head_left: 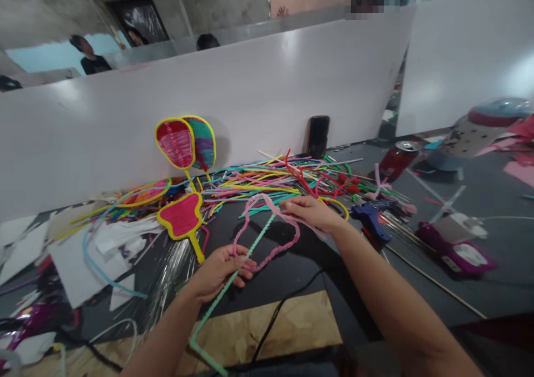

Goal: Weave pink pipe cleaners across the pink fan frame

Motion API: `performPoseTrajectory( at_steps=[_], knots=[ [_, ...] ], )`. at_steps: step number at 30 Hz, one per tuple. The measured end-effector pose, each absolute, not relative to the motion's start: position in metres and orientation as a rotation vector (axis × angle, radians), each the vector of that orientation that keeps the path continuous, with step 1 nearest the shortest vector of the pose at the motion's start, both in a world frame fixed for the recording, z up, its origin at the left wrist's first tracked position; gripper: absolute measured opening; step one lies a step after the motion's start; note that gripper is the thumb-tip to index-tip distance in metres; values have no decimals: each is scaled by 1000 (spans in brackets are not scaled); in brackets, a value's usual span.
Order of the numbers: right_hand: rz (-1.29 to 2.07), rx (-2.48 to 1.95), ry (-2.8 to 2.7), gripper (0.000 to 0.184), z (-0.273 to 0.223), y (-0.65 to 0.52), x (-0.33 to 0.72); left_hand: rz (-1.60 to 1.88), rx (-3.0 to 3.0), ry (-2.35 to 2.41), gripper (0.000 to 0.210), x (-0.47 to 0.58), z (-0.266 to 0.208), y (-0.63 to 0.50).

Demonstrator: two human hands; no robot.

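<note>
My left hand pinches the lower left of a loop of twisted pink pipe cleaner. A pale green twisted pipe cleaner crosses the loop at a slant, passes over the left fingers, and bends sharply near the table's front. At the loop's top right, my right hand is closed on pink strands, whose loose ends trail beneath the palm. The green stem's upper end comes close to the right fingertips; whether they touch it I cannot tell. To the left stands a small yellow-edged pink fan shape.
Behind the hands lies a heap of coloured pipe cleaners. Two yellow-rimmed fans lean on the white partition, as does a phone. At right are a blue glue gun, a soda can and a purple device.
</note>
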State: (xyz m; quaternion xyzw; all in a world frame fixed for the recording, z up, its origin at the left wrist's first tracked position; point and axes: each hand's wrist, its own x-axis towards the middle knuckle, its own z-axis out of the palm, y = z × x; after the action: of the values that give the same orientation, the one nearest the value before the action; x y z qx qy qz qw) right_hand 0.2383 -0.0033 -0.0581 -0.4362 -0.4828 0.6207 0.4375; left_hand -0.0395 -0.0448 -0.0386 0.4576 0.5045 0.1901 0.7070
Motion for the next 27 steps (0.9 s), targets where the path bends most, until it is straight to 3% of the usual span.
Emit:
performPoseTrajectory(
  at_steps=[10, 18, 27],
  knots=[
    [1481, -1018, -1479, 30, -58, -8, 220, 482, 984, 1235, 41, -36, -41, -66],
    [1003, -1169, -1779, 21, -57, -17, 210, 523, 940, 1273, 37, -34, -45, -79],
    [790, -1259, -1808, 23, -54, -19, 206, 562, 888, 1282, 38, -29, -45, -85]
  ],
)
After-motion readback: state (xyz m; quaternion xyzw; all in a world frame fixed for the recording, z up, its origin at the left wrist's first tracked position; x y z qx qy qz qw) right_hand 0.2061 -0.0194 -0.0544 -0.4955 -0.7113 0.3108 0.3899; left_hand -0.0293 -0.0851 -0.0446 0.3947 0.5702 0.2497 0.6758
